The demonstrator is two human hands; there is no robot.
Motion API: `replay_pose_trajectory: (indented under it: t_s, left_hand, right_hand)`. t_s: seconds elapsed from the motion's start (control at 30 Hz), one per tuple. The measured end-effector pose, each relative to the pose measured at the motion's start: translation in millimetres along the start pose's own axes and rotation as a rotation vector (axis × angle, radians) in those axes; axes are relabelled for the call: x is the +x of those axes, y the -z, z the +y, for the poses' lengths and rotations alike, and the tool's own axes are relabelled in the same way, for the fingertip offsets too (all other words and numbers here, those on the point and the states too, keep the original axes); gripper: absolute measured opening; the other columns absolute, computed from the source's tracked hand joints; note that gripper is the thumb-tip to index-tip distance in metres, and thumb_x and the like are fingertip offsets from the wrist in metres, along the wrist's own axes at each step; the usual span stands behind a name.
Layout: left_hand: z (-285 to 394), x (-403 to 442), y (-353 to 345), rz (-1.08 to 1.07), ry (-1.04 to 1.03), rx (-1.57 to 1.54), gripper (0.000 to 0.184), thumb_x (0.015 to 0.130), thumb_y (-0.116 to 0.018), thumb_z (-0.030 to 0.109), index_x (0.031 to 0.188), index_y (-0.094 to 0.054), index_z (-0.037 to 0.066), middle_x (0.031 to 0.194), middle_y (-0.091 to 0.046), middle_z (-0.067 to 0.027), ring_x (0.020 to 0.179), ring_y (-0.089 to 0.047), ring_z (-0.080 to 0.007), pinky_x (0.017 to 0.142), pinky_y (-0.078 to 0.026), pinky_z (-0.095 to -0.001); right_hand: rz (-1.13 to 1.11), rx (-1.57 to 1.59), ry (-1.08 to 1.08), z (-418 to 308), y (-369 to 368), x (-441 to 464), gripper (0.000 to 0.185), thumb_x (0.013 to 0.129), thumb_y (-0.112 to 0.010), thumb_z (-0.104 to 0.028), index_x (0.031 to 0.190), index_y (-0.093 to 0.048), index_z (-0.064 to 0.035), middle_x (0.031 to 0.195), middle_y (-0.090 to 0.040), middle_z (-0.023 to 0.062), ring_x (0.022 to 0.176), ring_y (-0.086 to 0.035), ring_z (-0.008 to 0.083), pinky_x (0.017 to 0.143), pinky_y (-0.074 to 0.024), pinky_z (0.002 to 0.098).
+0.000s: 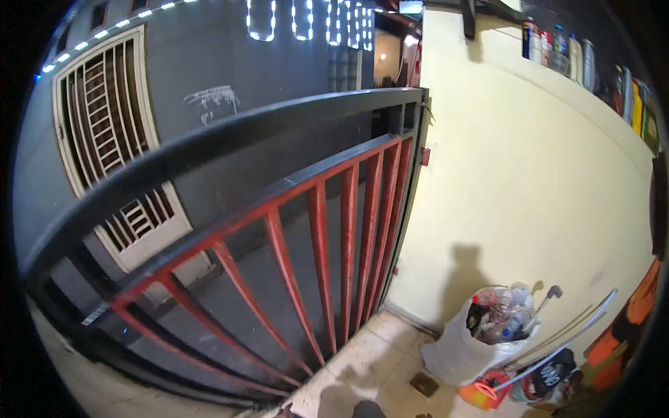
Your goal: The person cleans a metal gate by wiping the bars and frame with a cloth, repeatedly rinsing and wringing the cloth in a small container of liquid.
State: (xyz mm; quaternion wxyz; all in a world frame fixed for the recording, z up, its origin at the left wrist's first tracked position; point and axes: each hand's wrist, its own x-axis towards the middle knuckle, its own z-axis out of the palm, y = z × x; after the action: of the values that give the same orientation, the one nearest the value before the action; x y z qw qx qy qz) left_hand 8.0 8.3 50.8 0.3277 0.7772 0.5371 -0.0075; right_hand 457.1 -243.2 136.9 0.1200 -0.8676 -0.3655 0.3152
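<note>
Neither my left hand nor my right hand shows in the head view. A metal gate with a black frame and red bars (317, 209) stretches across the front, its far end beside the pale yellow wall (529, 160). On the tiled floor against that wall stands a white sack (453, 348), filled with plastic bottles and other discarded items. To its right lie an orange and red object (481, 396) and a dark bag (554, 373) with white lettering.
Behind the gate rises a grey wall (230, 70) with a white barred door (104, 104) and string lights above. Bottles (557, 45) line the yellow wall's top. A long pale pole (582, 327) leans at the right, near orange cloth (641, 299).
</note>
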Motion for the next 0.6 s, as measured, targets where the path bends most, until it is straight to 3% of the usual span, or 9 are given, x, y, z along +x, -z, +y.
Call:
replay_pose_trajectory:
  t_s: [0.07,0.13,0.2,0.27,0.33,0.37,0.47,0.5,0.6]
  left_hand:
    - [-4,-59,18,0.39,-0.467,0.228,0.083,0.091,-0.07,0.037,0.161,-0.027,0.021,0.145,-0.052,-0.0245,0.081,-0.066,-0.0396,0.067,-0.054,-0.0513]
    - [36,-145,71,0.035,0.316,-0.202,0.07,0.083,-0.078,0.024,0.144,-0.048,0.01,0.124,-0.065,-0.0139,0.111,-0.066,-0.0313,0.09,-0.054,-0.0428]
    - [66,-214,120,0.153,0.197,-0.109,0.066,0.085,-0.073,0.027,0.145,-0.047,0.013,0.108,-0.069,-0.0161,0.094,-0.068,-0.0395,0.08,-0.056,-0.0485]
    - [126,-252,201,0.216,0.181,-0.128,0.063,0.087,-0.071,0.026,0.144,-0.047,0.014,0.109,-0.068,-0.0172,0.092,-0.069,-0.0376,0.078,-0.057,-0.0474]
    - [172,-272,270,0.303,0.224,-0.225,0.052,0.09,-0.067,0.02,0.139,-0.053,0.011,0.102,-0.067,-0.0169,0.087,-0.067,-0.0363,0.077,-0.055,-0.0469]
    - [192,-276,305,0.392,0.191,-0.064,0.047,0.091,-0.067,0.016,0.136,-0.055,0.007,0.1,-0.066,-0.017,0.084,-0.066,-0.0372,0.075,-0.054,-0.0469]
    - [249,-290,405,0.929,0.211,0.106,0.048,0.089,-0.071,0.009,0.135,-0.06,0.009,0.095,-0.064,-0.0145,0.093,-0.06,-0.0356,0.083,-0.048,-0.0457]
    - [263,-301,433,0.976,0.334,0.126,0.049,0.087,-0.073,0.007,0.135,-0.06,0.009,0.096,-0.064,-0.0138,0.091,-0.06,-0.0346,0.082,-0.048,-0.0445]
    - [281,-337,497,1.383,0.282,0.205,0.05,0.083,-0.072,-0.003,0.132,-0.061,0.003,0.096,-0.065,-0.0132,0.088,-0.06,-0.0306,0.08,-0.046,-0.0403]
  right_hand:
    - [-0.061,-0.064,0.016,13,26,-33,0.068,0.091,-0.064,-0.054,0.126,-0.064,0.0041,0.127,-0.065,0.0271,0.123,-0.058,0.0414,0.106,-0.0464,0.0502]
    - [-0.107,-0.02,-0.111,5,72,-80,0.063,0.09,-0.067,-0.053,0.122,-0.067,0.0018,0.118,-0.07,0.0254,0.115,-0.063,0.0401,0.108,-0.0449,0.0495]
    - [-0.347,-0.009,-0.331,53,75,-93,0.066,0.086,-0.07,-0.057,0.117,-0.07,0.001,0.118,-0.07,0.0252,0.114,-0.066,0.0366,0.103,-0.0493,0.0462]
    - [-0.264,0.326,-0.612,45,111,-137,0.05,0.096,-0.062,-0.045,0.089,-0.068,0.0035,0.084,-0.072,0.0259,0.084,-0.071,0.0432,0.074,-0.0583,0.0511]
    - [-0.376,0.129,-0.339,36,148,-165,0.045,0.099,-0.06,-0.043,0.095,-0.068,0.0008,0.086,-0.072,0.0209,0.084,-0.071,0.0378,0.072,-0.0581,0.048]
    - [-0.412,0.107,-0.284,35,160,-167,0.044,0.099,-0.06,-0.043,0.097,-0.068,0.0002,0.087,-0.072,0.02,0.084,-0.071,0.0367,0.071,-0.0579,0.047]
    - [-0.515,0.113,-0.275,20,181,-145,0.04,0.099,-0.06,-0.041,0.101,-0.067,-0.0016,0.089,-0.07,0.0173,0.083,-0.071,0.0335,0.069,-0.0572,0.0442]
    - [-0.535,0.112,-0.284,18,187,-136,0.039,0.099,-0.06,-0.04,0.103,-0.067,-0.0022,0.089,-0.07,0.0164,0.083,-0.071,0.0324,0.068,-0.057,0.0432]
    - [-0.57,0.106,-0.314,7,207,-103,0.036,0.099,-0.06,-0.038,0.108,-0.066,-0.0041,0.091,-0.068,0.0137,0.082,-0.07,0.0293,0.065,-0.0563,0.0403]
